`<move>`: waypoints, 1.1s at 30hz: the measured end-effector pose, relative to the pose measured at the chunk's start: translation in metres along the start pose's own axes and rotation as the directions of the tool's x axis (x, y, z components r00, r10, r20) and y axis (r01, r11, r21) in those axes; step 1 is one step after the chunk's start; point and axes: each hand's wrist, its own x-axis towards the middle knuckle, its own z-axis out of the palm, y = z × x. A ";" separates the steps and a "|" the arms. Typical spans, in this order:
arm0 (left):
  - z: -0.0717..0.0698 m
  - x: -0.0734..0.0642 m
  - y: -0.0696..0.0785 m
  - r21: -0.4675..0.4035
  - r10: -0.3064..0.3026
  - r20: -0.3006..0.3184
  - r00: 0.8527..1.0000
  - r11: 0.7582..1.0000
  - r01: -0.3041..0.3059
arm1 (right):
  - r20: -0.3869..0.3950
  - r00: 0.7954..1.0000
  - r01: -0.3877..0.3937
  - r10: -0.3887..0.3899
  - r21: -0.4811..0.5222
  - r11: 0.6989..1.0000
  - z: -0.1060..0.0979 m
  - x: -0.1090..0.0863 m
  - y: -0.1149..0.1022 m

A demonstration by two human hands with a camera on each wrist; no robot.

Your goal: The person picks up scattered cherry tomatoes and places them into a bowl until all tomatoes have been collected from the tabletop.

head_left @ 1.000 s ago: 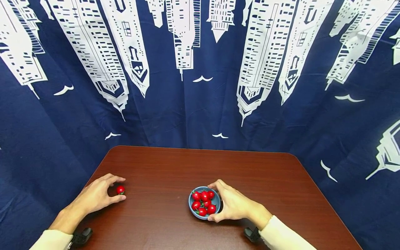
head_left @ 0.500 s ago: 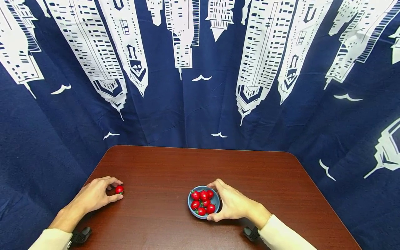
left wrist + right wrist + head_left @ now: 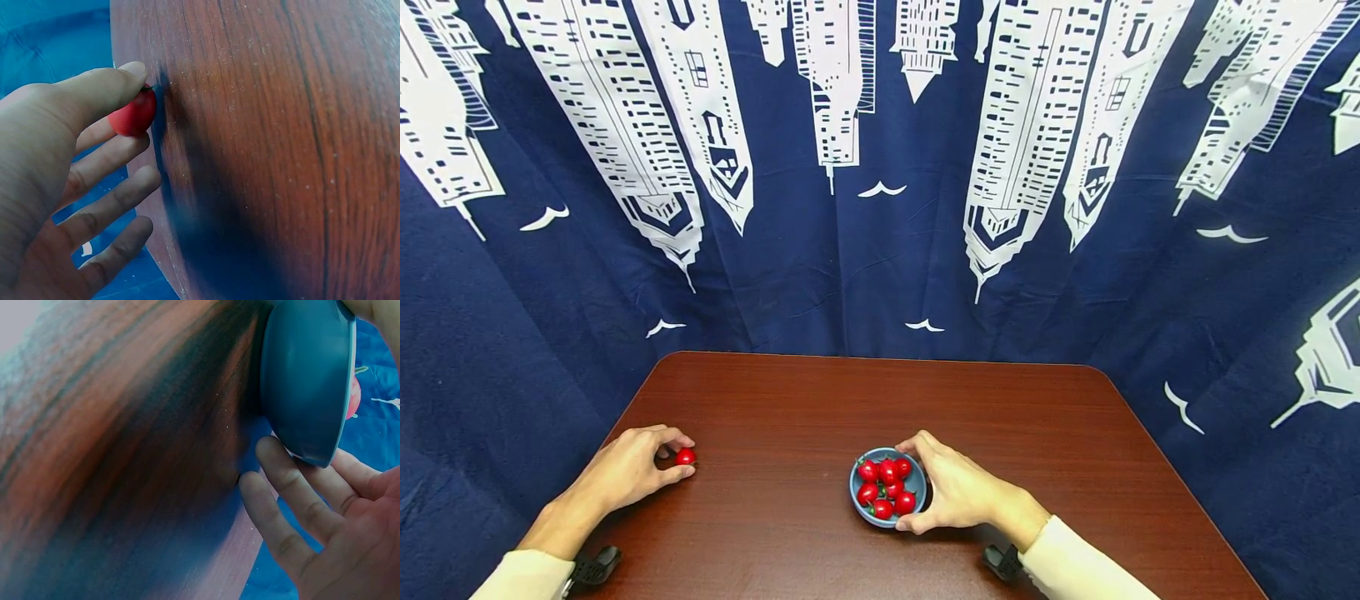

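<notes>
At the table's left side my left hand [image 3: 638,465] pinches a single red cherry tomato [image 3: 686,457] between thumb and fingers. In the left wrist view this tomato [image 3: 134,114] shows a small green stem by the thumb tip, while the lower fingers are spread apart from it. My right hand [image 3: 958,485] grips a small blue bowl [image 3: 855,505] by its right side, thumb at the near rim and fingers at the far rim. Several cherry tomatoes [image 3: 887,472] lie in the bowl. The right wrist view shows the bowl's outer wall [image 3: 306,375] with fingertips touching its edge.
Both hands work over a brown wood-grain table [image 3: 775,400] with rounded far corners. Behind it hangs a dark blue cloth [image 3: 790,275] printed with white buildings and birds. A dark wrist device [image 3: 597,567] sits under the left wrist, another [image 3: 1003,562] under the right.
The left hand's thumb and fingers have drawn in around the single cherry tomato. The right hand stays on the bowl, and the view has shifted slightly.
</notes>
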 end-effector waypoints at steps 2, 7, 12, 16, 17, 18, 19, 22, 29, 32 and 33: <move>0.000 0.000 0.000 -0.004 0.001 0.000 1.000 1.000 -0.001 | 0.002 1.000 0.002 -0.002 0.001 1.000 0.000 0.000 0.000; -0.001 0.000 0.001 -0.018 0.006 -0.005 1.000 1.000 -0.006 | 0.015 1.000 -0.011 0.011 0.021 1.000 -0.001 -0.001 -0.001; -0.002 0.000 0.004 -0.025 0.018 -0.019 1.000 0.999 -0.019 | 0.015 1.000 -0.008 0.008 0.020 1.000 -0.001 -0.002 -0.001; -0.002 0.000 0.007 -0.053 0.035 -0.034 0.999 0.998 -0.037 | 0.012 1.000 -0.003 0.002 0.013 1.000 0.000 -0.002 -0.001; -0.002 0.000 0.008 -0.060 0.043 -0.039 0.998 0.997 -0.045 | 0.012 1.000 -0.003 0.002 0.012 1.000 0.000 -0.002 -0.001; -0.002 0.001 0.009 -0.067 0.051 -0.044 0.998 0.996 -0.054 | 0.012 1.000 -0.003 0.003 0.010 1.000 0.000 -0.002 -0.001; -0.002 0.002 0.010 -0.072 0.058 -0.048 0.997 0.996 -0.061 | 0.012 1.000 -0.004 0.004 0.010 1.000 0.000 -0.002 -0.002; -0.003 0.005 0.013 -0.075 0.083 -0.065 0.994 0.993 -0.087 | 0.012 1.000 -0.007 0.007 0.004 1.000 -0.001 -0.001 -0.002; -0.004 0.009 0.023 -0.058 0.090 -0.070 0.993 0.994 -0.095 | 0.020 1.000 -0.017 0.017 0.011 1.000 -0.001 -0.001 -0.003; -0.004 0.011 0.028 -0.061 0.085 -0.060 0.995 0.994 -0.089 | 0.019 1.000 -0.018 0.018 0.004 1.000 -0.001 -0.001 -0.002; -0.004 0.012 0.030 -0.062 0.084 -0.057 0.995 0.994 -0.088 | 0.018 1.000 -0.017 0.017 0.000 1.000 -0.001 -0.001 -0.002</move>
